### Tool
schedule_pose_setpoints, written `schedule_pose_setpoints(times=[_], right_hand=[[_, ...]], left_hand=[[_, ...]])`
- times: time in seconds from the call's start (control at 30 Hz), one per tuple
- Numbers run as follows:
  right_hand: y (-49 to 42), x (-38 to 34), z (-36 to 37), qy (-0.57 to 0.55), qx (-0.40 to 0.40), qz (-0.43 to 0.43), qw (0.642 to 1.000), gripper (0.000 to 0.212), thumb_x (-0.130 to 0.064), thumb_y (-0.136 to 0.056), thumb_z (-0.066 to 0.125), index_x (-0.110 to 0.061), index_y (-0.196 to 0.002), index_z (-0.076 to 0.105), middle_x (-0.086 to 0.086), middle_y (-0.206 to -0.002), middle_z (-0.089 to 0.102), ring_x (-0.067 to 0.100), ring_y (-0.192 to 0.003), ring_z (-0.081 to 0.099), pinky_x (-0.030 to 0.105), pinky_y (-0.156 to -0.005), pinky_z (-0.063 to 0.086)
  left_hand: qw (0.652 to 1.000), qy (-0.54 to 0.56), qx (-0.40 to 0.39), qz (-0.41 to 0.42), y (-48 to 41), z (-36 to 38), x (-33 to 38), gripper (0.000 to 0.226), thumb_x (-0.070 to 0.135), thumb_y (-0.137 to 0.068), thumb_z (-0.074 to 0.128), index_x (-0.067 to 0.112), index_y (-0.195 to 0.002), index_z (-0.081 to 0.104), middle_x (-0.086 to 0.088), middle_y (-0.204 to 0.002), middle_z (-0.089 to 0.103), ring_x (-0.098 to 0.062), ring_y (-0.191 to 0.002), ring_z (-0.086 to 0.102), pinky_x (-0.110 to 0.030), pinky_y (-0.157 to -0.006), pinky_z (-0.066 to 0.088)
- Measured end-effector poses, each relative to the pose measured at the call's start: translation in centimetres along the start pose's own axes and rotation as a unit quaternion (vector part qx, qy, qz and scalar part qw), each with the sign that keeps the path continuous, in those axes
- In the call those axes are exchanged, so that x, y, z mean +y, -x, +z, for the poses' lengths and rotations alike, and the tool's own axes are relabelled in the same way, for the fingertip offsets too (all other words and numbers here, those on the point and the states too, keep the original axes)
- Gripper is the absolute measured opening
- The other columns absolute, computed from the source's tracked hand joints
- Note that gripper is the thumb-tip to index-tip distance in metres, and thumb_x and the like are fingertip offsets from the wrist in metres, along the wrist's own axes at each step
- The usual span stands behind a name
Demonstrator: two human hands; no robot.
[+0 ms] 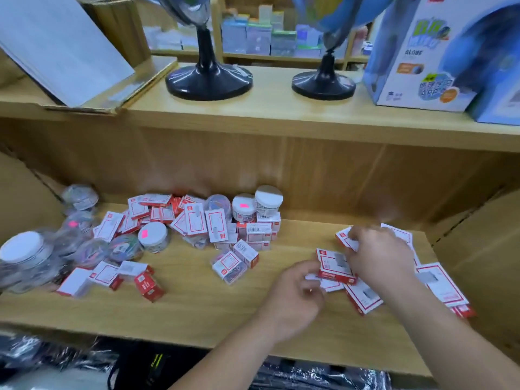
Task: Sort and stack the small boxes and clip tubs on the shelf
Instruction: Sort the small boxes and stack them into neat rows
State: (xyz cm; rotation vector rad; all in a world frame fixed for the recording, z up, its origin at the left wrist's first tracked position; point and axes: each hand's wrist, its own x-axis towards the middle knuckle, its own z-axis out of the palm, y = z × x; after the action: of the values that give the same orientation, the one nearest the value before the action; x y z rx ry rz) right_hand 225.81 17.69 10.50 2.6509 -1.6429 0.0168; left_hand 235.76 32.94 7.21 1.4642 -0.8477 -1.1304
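A: Free room on the shelf point(197, 319)?
B: Bare strip along front edge; open gap between centre box pile point(242, 235) and right box cluster point(363, 296).
A: Blockers?
B: Tubs point(153, 237) and loose boxes point(104, 275) crowding left end. Left hand point(292, 299) and right hand point(377, 257) parked over that cluster. Upper shelf board point(281, 136) overhead, side panel point(478, 249) closing right.

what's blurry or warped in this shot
Head view: both the left hand and right hand are motion-blurred, fingertips most; the clip tubs at far left smear; the upper shelf edge bows from wide-angle distortion; the globe bases carry soft glare.
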Motion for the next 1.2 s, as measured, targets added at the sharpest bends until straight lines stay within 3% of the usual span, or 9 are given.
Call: schedule_pose_setpoints(times=[0.07, 0.17, 0.27, 0.37, 0.5, 0.6, 0.8, 1.0, 1.2], right_hand=[[-0.1, -0.2, 0.1, 0.005, -0.001, 0.001, 1.000, 0.029, -0.040, -0.090, 0.057, -0.033, -0.117, 0.065, -0.004, -0.115, 0.064, 0.022, -0.115, 0.056, 0.031, -0.082, 0.046], [-0.9, -2.1, 0.6, -0.103, -0.014, -0.023, 0.994, 0.032, -0.049, -0.089, 0.060, -0.034, -0.117, 0.066, -0.001, -0.122, 0.063, 0.022, -0.116, 0.057, 0.033, -0.087, 0.049], [-2.1, -5.6, 1.5, -0.274, -0.018, -0.084, 0.958, 0.035, -0.044, -0.083, 0.069, -0.032, -0.116, 0.066, -0.005, -0.118, 0.065, 0.017, -0.110, 0.061, 0.032, -0.088, 0.050], [-2.8, -9.5, 2.0, -0.375, -0.021, -0.110, 0.920, 0.038, -0.030, -0.084, 0.073, -0.028, -0.121, 0.063, -0.011, -0.111, 0.065, 0.008, -0.104, 0.060, 0.028, -0.088, 0.048], [-3.0, -11.7, 4.0, -0.478, -0.071, -0.085, 0.871, 0.029, -0.006, -0.089, 0.065, -0.025, -0.108, 0.056, -0.013, -0.103, 0.068, 0.005, -0.098, 0.065, 0.019, -0.083, 0.047], [-3.1, -11.6, 4.8, -0.530, -0.095, -0.079, 0.839, 0.041, 0.008, -0.083, 0.064, -0.025, -0.106, 0.053, -0.007, -0.104, 0.071, 0.006, -0.098, 0.066, 0.017, -0.081, 0.049], [-3.9, -11.7, 4.5, -0.485, -0.099, -0.106, 0.863, 0.034, -0.006, -0.087, 0.065, -0.031, -0.103, 0.048, -0.010, -0.100, 0.073, 0.002, -0.096, 0.064, 0.018, -0.079, 0.047], [-2.3, -11.1, 4.6, -0.484, -0.098, -0.122, 0.861, 0.026, -0.012, -0.094, 0.062, -0.031, -0.105, 0.048, -0.012, -0.095, 0.070, 0.004, -0.090, 0.067, 0.036, -0.078, 0.057], [0.9, -8.5, 2.8, -0.428, -0.009, -0.026, 0.903, 0.036, -0.014, -0.088, 0.066, -0.034, -0.113, 0.050, -0.017, -0.081, 0.061, 0.004, -0.077, 0.062, 0.033, -0.075, 0.052]], left_hand=[[0.996, -0.045, 0.061, 0.048, 1.0, -2.0, -0.8, 0.041, -0.002, -0.088, 0.059, 0.036, -0.103, 0.068, 0.020, -0.108, 0.071, 0.003, -0.087, 0.067, -0.017, -0.074, 0.049], [0.962, -0.141, 0.186, 0.144, 0.8, -7.3, -1.9, 0.028, 0.020, -0.084, 0.060, 0.029, -0.108, 0.072, 0.016, -0.116, 0.064, -0.012, -0.095, 0.067, -0.030, -0.079, 0.052], [0.883, -0.352, 0.256, 0.178, -0.5, -12.3, -0.7, 0.033, 0.025, -0.084, 0.060, 0.027, -0.116, 0.069, 0.014, -0.117, 0.065, -0.012, -0.108, 0.060, -0.029, -0.089, 0.051], [0.839, -0.480, 0.197, 0.164, -2.3, -14.2, 0.4, 0.051, 0.028, -0.080, 0.061, 0.028, -0.131, 0.059, 0.011, -0.119, 0.063, -0.017, -0.109, 0.051, -0.029, -0.090, 0.046], [0.808, -0.541, 0.162, 0.167, -4.0, -14.1, 0.1, 0.036, 0.035, -0.080, 0.065, 0.026, -0.114, 0.061, 0.009, -0.107, 0.065, -0.020, -0.101, 0.050, -0.033, -0.076, 0.044], [0.809, -0.535, 0.167, 0.180, -4.4, -14.1, 0.2, 0.027, 0.029, -0.082, 0.066, 0.026, -0.106, 0.056, 0.008, -0.101, 0.065, -0.021, -0.100, 0.051, -0.033, -0.068, 0.038], [0.844, -0.474, 0.173, 0.183, -4.8, -14.1, 0.1, 0.029, 0.021, -0.077, 0.073, 0.028, -0.103, 0.061, 0.020, -0.070, 0.036, -0.018, -0.087, 0.057, -0.036, -0.061, 0.049], [0.831, -0.497, 0.156, 0.197, -4.2, -14.1, -0.7, 0.037, 0.026, -0.083, 0.068, 0.034, -0.119, 0.062, 0.015, -0.108, 0.066, -0.015, -0.098, 0.055, -0.033, -0.074, 0.050], [0.824, -0.530, 0.129, 0.151, -4.6, -13.7, 0.3, 0.022, 0.028, -0.082, 0.063, 0.030, -0.104, 0.063, 0.007, -0.100, 0.062, -0.021, -0.099, 0.059, -0.035, -0.072, 0.050]])
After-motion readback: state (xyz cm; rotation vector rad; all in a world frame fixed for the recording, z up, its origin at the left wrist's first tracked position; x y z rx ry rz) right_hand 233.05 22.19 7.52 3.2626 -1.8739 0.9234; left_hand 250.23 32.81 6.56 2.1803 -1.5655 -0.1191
